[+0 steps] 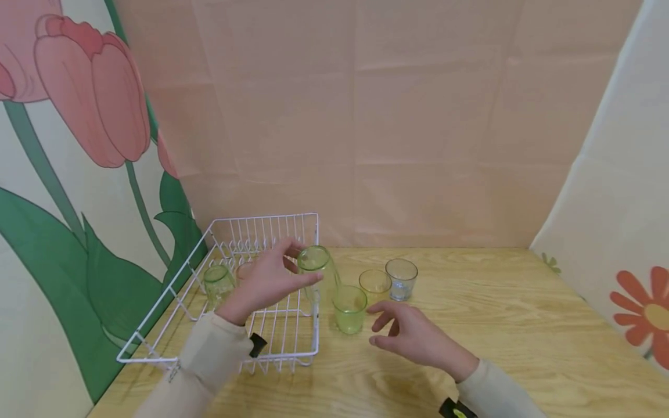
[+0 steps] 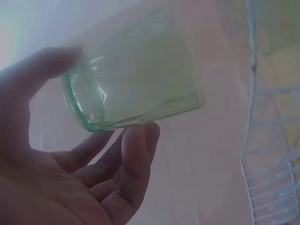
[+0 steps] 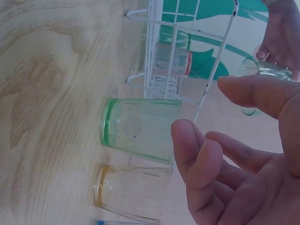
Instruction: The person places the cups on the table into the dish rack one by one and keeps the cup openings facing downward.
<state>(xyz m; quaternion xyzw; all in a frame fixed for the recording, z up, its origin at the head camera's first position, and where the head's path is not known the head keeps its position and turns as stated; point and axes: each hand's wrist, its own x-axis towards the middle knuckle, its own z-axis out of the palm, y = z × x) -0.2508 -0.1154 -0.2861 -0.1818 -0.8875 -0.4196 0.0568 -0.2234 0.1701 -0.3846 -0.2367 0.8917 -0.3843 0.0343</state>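
Note:
My left hand (image 1: 263,283) holds a pale green glass (image 1: 316,262) by its base, thumb on one side and fingers on the other. The glass is upside down, mouth downward, above the right side of the white wire dish rack (image 1: 317,325). A second green glass (image 1: 350,316) stands upright on the table, just outside the rack. Close to its right is my right hand (image 1: 418,338), fingers loosely bent and nothing in them; the right wrist view shows a gap between fingertips and glass. Behind stand an amber-rimmed glass (image 1: 375,283) and a bluish clear glass (image 1: 402,281).
Inside the rack sit another green glass (image 1: 217,283) and a pink-tinted glass (image 3: 173,61), the latter partly hidden by my left hand in the head view. A plain cloth (image 1: 418,145) hangs behind the wooden table (image 1: 496,313), and flower-printed cloths flank it.

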